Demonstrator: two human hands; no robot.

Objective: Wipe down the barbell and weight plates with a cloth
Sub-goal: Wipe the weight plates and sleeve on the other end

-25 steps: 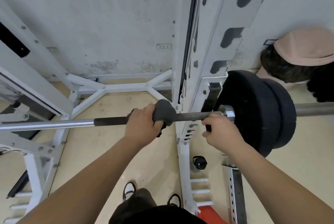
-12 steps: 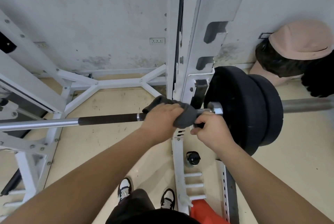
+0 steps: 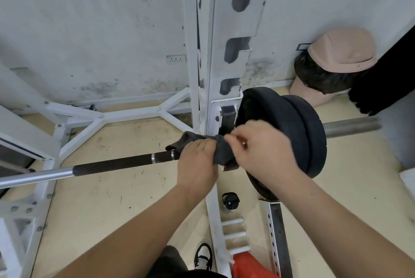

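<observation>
From the head view, the barbell (image 3: 116, 163) rests across the white rack (image 3: 203, 57); the left hand (image 3: 197, 165) has its fingers closed around the grey cloth (image 3: 221, 149) on the bar. The right hand (image 3: 267, 152) pinches the cloth's other end, just beside the black weight plates (image 3: 298, 129).

Left hand (image 3: 197, 163), which gripped the bar (image 3: 116, 163) well left of the rack post a second ago, has slid the dark cloth (image 3: 221, 149) toward 3 o'clock; right hand (image 3: 267, 154) has closed in at the cloth's 3 o'clock edge, beside the plates (image 3: 292, 134)
</observation>
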